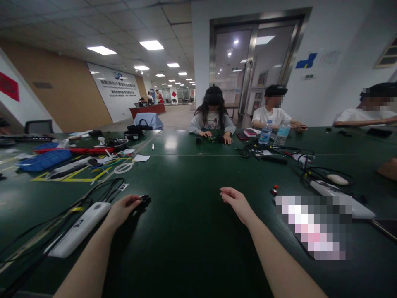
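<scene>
With thumb and fingers of the left hand point(122, 209) clamped on a small dark piece point(144, 199), holds low over the green table point(186, 244) or perhaps rests lightly on it; cannot tell which. With the right hand point(238, 203), hovers over the same table, fingers bent toward the thumb and nothing visible between; cannot tell whether touching at the tips or slightly apart.

Could go wrong first at the pinch: gripping only near one end, could let slip through too little contact or a sudden twist of the wrist. If dropped, could be hard to spot, dark on dark green and close to the shadow under the hand. Could also nudge the white power strip point(81, 229) or snag the black cables point(88, 194) with a leftward sweep, because of lying so near the left wrist. Less likely, could knock the small red-topped item point(274, 190) with a wide swing to the right.

As for position, lies right at the left fingertips, touching them and projecting beyond, on the side toward the right hand. Sits well apart from the right fingers, across the tabletop, and a little forward and to the right of the power strip's far end.
</scene>
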Action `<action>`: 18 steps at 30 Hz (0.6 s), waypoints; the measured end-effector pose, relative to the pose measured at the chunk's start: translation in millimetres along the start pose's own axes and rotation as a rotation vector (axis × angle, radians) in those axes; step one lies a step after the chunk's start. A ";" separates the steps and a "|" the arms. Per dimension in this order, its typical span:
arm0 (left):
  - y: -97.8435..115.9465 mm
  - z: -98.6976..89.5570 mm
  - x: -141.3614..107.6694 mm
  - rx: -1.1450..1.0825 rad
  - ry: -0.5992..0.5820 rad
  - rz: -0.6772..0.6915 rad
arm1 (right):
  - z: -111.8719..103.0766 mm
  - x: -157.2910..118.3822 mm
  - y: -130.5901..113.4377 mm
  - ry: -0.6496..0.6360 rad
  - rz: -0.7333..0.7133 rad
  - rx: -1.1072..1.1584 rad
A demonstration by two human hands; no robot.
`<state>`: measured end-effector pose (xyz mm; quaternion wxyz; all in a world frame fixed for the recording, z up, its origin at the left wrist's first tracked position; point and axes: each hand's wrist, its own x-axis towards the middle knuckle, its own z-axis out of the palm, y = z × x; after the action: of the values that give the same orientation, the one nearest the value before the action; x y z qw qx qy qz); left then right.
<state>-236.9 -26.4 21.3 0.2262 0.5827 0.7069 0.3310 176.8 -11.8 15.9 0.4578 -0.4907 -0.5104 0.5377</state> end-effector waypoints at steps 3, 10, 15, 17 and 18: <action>6.3 -1.4 -3.3 -0.036 -0.034 -0.009 | 0.0 -2.0 -3.0 0.008 0.017 -0.008; 18.7 -6.4 -10.4 -0.030 -0.079 -0.030 | -0.6 1.8 1.9 -0.001 -0.001 -0.048; 14.9 -6.2 -7.6 0.005 -0.057 0.004 | -0.4 2.8 3.3 -0.002 -0.007 -0.057; 11.3 -5.3 -5.4 0.022 -0.059 0.019 | -0.6 2.7 3.5 -0.002 -0.013 -0.063; 9.7 -4.8 -4.4 0.037 -0.059 0.025 | -0.7 2.9 3.7 -0.001 -0.016 -0.066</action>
<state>-232.8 -30.7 31.4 0.2319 0.6051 0.6985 0.3036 177.3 -9.1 12.0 0.4453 -0.5013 -0.5319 0.5171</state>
